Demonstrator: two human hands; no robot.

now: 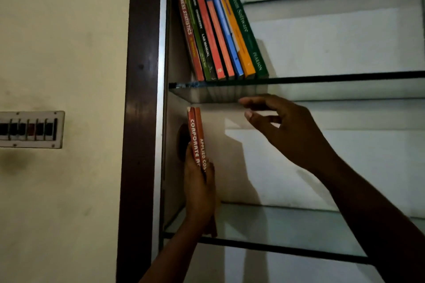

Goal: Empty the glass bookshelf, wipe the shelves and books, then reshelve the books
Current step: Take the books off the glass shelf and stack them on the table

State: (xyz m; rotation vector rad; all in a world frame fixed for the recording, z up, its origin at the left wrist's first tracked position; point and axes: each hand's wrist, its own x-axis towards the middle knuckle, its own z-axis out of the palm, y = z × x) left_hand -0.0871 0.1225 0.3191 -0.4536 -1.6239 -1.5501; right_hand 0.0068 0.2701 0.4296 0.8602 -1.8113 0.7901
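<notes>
Two orange books (197, 138) are gripped upright by the closed left hand (199, 187), standing on the lower glass shelf (287, 225) against the cabinet's left wall. The right hand (285, 126) is held spread and empty, its fingertips just beneath the upper glass shelf (322, 80)

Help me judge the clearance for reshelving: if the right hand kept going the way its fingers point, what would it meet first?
The right hand, open, points left along the middle shelf space. It would probably first meet the two orange books that the left hand holds upright by the side panel, though depth is unclear.
</notes>
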